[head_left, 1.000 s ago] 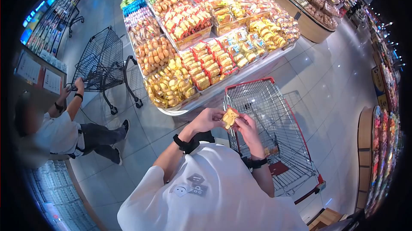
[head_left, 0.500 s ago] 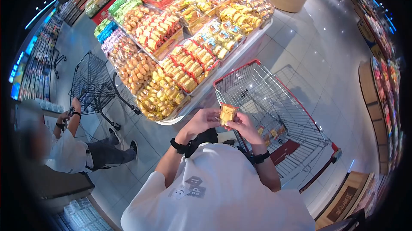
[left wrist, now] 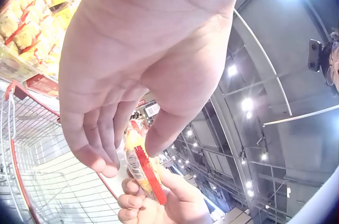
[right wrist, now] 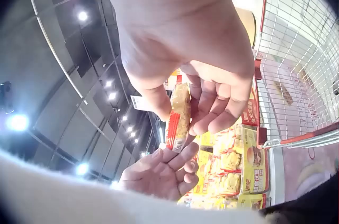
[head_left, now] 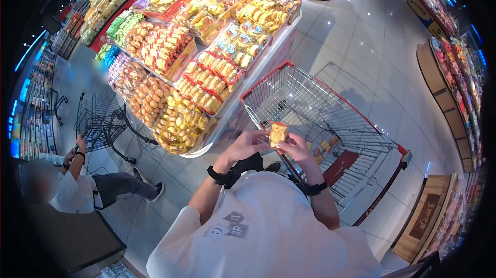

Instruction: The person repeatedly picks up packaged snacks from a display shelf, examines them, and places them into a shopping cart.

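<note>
Between my two hands is a wrapped bear-shaped cake (head_left: pixel 278 134), golden, in a clear pack with red ends. My left hand (head_left: pixel 246 146) pinches its left edge, and my right hand (head_left: pixel 298 150) grips its lower right side with thumb and fingers. The bear's face is turned up towards the head camera. A red seam and a barcode on the wrapper (left wrist: pixel 142 167) show in the left wrist view. From the right wrist, the pack (right wrist: pixel 180 113) appears edge-on, thumb on one side and fingers on the other. Both hands are over the near-left rim of a shopping cart (head_left: pixel 356 106).
A few small packs (head_left: pixel 325 146) lie in the cart. Ahead and left, a display table (head_left: pixel 206 146) is heaped with wrapped breads and cakes. Another person (head_left: pixel 72 185) stands at left beside a dark cart (head_left: pixel 98 118). Shelves (head_left: pixel 447 102) of colourful packs line the right.
The head view has turned, so the display has slid left and more of the cart shows. The cake has gone from tilted to nearly upright, still held by both hands.
</note>
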`<action>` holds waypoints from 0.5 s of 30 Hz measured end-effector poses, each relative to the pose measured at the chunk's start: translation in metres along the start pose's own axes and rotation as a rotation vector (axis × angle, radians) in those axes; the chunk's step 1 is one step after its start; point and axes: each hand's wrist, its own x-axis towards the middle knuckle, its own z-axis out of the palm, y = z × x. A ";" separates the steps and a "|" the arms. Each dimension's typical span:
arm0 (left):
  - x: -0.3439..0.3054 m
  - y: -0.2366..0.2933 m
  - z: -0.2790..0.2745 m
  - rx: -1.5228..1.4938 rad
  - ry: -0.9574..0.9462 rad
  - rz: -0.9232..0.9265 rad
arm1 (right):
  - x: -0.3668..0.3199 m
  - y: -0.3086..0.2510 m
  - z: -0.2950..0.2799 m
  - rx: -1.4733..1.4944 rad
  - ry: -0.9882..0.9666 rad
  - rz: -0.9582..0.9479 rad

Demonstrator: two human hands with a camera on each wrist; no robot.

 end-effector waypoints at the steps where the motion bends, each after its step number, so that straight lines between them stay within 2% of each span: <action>1: 0.002 -0.004 -0.002 0.005 0.008 0.004 | 0.000 0.002 -0.004 -0.001 -0.009 -0.004; 4: 0.004 -0.018 -0.004 0.122 0.041 0.017 | 0.004 0.008 -0.024 0.076 0.155 0.069; 7: -0.002 -0.020 -0.006 0.200 0.099 -0.042 | 0.007 0.017 -0.056 0.086 0.181 0.117; 9: -0.008 -0.018 -0.006 0.230 0.148 -0.046 | 0.007 0.025 -0.081 -0.011 0.220 0.189; 11: -0.013 -0.021 -0.006 0.289 0.175 -0.075 | -0.004 0.038 -0.096 0.049 0.304 0.186; 15: -0.019 -0.026 -0.006 0.404 0.231 -0.073 | -0.001 0.148 -0.191 0.335 0.381 0.436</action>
